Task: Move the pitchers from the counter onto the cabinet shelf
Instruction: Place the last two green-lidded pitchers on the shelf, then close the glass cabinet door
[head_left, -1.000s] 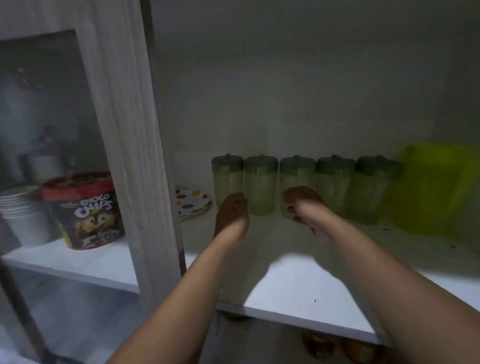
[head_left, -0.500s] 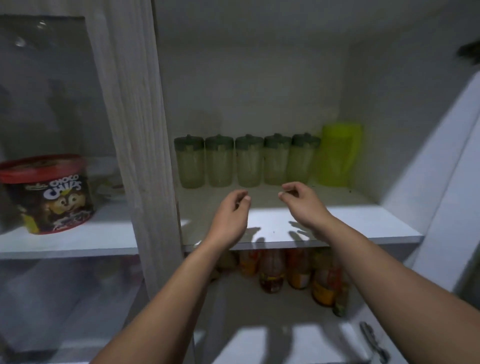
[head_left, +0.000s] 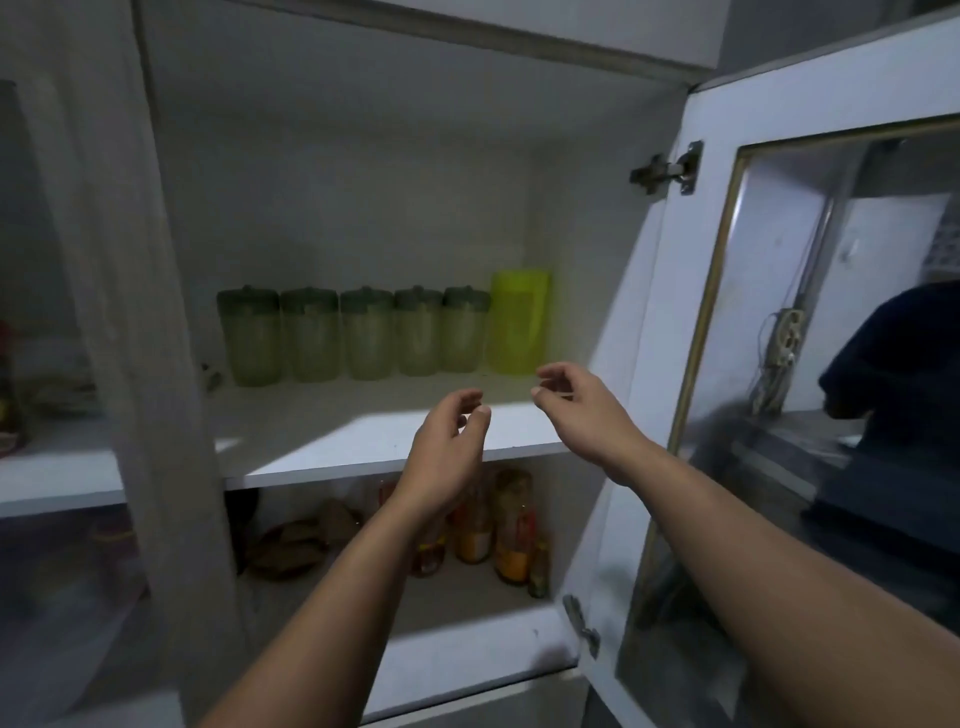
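Observation:
Several pale green pitchers with dark green lids (head_left: 363, 335) stand upright in a row at the back of the white cabinet shelf (head_left: 332, 441). A taller bright yellow-green pitcher (head_left: 518, 322) stands at the right end of the row. My left hand (head_left: 447, 452) hovers in front of the shelf's front edge, fingers loosely curled and apart, holding nothing. My right hand (head_left: 582, 405) is a little higher and to the right, also empty with its fingers apart. Both hands are well clear of the pitchers.
The glass-paned cabinet door (head_left: 779, 364) stands open on the right, close to my right forearm. A wood-grain post (head_left: 140, 312) bounds the shelf on the left. Bottles and jars (head_left: 498, 525) crowd the lower shelf beneath.
Both hands have let go of the pitchers and drawn back from the row to the shelf's front edge. The view has pulled away and swung right, showing the open door.

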